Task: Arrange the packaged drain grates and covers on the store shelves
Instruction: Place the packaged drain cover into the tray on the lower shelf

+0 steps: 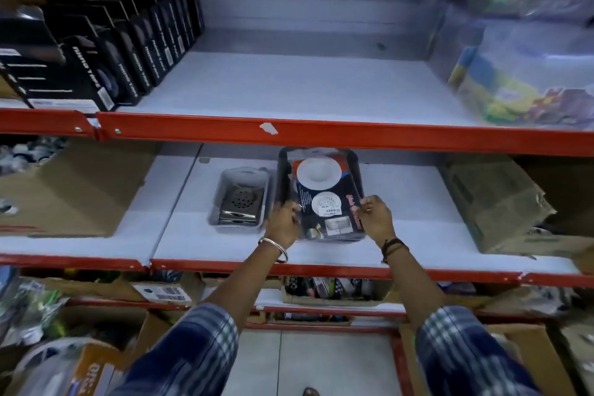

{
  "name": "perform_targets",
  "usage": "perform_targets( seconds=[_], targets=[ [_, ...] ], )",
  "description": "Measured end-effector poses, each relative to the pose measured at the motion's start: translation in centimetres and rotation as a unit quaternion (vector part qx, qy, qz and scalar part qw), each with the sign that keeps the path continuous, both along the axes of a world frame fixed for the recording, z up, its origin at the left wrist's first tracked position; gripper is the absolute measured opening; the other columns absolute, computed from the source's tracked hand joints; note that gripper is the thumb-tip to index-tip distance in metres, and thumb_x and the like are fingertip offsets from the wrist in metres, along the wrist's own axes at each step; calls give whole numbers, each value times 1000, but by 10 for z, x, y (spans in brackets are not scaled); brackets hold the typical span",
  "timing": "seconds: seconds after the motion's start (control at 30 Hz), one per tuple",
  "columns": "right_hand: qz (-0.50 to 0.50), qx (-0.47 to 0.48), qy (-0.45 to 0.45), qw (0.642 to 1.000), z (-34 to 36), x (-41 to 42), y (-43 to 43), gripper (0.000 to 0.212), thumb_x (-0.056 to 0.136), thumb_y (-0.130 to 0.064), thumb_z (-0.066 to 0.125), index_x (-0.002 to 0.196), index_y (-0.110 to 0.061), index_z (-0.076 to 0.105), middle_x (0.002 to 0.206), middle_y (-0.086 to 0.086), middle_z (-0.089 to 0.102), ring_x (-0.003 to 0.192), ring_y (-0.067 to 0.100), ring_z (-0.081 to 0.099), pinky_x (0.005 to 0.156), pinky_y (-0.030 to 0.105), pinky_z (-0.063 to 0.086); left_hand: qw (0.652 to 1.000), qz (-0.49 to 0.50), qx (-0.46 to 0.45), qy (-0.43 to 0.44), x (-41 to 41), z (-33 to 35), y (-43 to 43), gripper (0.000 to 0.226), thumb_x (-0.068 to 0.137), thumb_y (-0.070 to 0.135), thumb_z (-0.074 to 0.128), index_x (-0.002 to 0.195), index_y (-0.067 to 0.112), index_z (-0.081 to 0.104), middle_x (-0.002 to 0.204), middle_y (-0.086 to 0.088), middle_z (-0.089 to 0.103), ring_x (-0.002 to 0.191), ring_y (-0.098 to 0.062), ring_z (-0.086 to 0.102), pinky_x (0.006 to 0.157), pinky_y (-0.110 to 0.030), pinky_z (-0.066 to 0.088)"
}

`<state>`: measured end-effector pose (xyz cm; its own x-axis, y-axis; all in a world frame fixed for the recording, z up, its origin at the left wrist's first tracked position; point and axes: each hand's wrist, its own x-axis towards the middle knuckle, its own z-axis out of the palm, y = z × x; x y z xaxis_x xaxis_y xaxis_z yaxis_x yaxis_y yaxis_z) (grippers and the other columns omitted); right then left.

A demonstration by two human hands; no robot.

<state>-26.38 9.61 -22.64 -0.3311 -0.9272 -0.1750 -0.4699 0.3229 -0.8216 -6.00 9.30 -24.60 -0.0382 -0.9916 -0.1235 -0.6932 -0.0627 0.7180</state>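
A stack of dark carded packs of round white drain covers (321,190) lies flat on the middle white shelf (418,202). My left hand (284,222) grips the stack's left edge and my right hand (376,219) grips its right edge. Just left of the stack sits a clear blister pack with a square steel drain grate (239,201), flat on the same shelf and not touched by either hand.
Black upright boxes (122,51) fill the upper shelf's left end, and colourful wrapped packs (527,67) its right end. Brown cartons stand at the middle shelf's left (74,193) and right (495,202). Red shelf rails (321,135) run across. Lower shelves hold mixed goods.
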Motion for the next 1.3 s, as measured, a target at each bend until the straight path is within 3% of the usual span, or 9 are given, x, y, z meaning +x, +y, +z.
perform_targets(
  seconds=[0.1,0.23,0.4,0.5,0.63,0.73,0.9,1.13,1.3],
  targets=[
    [12,60,143,988,-6,-1,-4,26,84,-28,62,104,-11,63,118,18,58,108,37,55,97,43,42,996,-42,25,-69,3,-10,-5,34,81,10,57,115,14,60,118,-16,52,110,-35,54,99,-45,41],
    [23,-63,198,978,8,26,-5,41,85,-31,60,121,-12,55,125,15,46,117,37,44,101,45,27,984,-70,-76,-145,37,7,-5,42,91,29,50,132,20,46,128,-8,46,123,-25,43,101,-43,31],
    [229,-96,217,944,24,94,-36,51,86,-42,58,127,-13,49,134,14,48,126,32,42,103,46,31,964,-94,-74,-238,107,19,-40,46,87,26,50,131,14,45,132,-14,48,124,-33,44,96,-43,39],
    [351,-52,243,903,22,145,-57,62,83,-42,62,135,-16,42,144,12,42,130,31,41,105,40,33,943,-127,-16,-307,144,15,-67,70,77,36,62,138,16,34,141,-11,41,127,-31,42,100,-45,37],
    [434,15,270,859,6,206,-84,69,74,-34,71,135,-20,41,138,8,50,124,27,48,103,32,38,890,-231,54,-390,174,-4,-98,102,70,53,68,147,16,12,156,-9,20,144,-25,19,118,-48,9],
    [449,85,338,823,-11,229,-104,77,68,-34,77,134,-16,41,133,10,52,122,29,49,102,35,41,846,-291,69,-441,180,-23,-113,111,69,61,64,149,17,1,160,-5,6,147,-21,4,117,-50,-6],
    [454,124,397,788,-34,238,-128,101,52,-44,84,136,-13,38,139,10,48,128,29,44,109,38,36,836,-324,20,-442,181,-46,-123,110,68,60,62,149,16,1,159,-10,8,147,-25,3,116,-49,-9],
    [483,48,452,749,-51,229,-115,93,69,-49,70,143,-17,24,151,8,30,140,28,23,120,44,8,847,-328,-40,-417,180,-57,-120,92,75,56,60,146,15,18,155,-13,23,144,-34,15,118,-56,3],
    [463,38,442,767,-58,231,-118,93,66,-47,72,142,-16,29,149,8,33,141,29,23,120,45,2,873,-289,-23,-391,176,-45,-115,94,73,40,69,146,6,19,157,-17,16,145,-34,10,118,-54,-1]
  ],
)
